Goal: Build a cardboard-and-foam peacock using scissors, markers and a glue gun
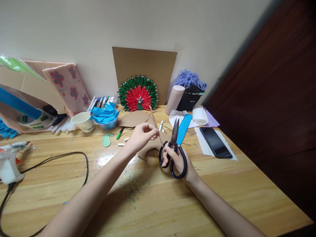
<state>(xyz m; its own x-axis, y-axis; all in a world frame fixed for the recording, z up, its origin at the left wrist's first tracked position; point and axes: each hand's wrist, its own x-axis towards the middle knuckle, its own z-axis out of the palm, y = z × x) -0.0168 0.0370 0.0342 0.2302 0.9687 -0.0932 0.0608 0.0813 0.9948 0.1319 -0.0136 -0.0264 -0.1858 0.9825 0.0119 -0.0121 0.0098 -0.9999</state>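
Observation:
My left hand pinches a narrow strip of brown cardboard that stands up at a slant over the table. In my right hand is a pair of scissors with dark handles, its blades pointing up and away and nearly closed. The strip's lower end comes close to the scissor handle; whether they touch I cannot tell. Under my hands lies a cut piece of brown cardboard with a curved edge. Behind it rests a rounded cardboard piece. A blue strip lies just right of the blades.
A red and green peacock craft leans on a cardboard sheet at the wall. A glue gun and its cord are at left. A paper cup and a bowl of blue pieces stand behind. A phone lies right.

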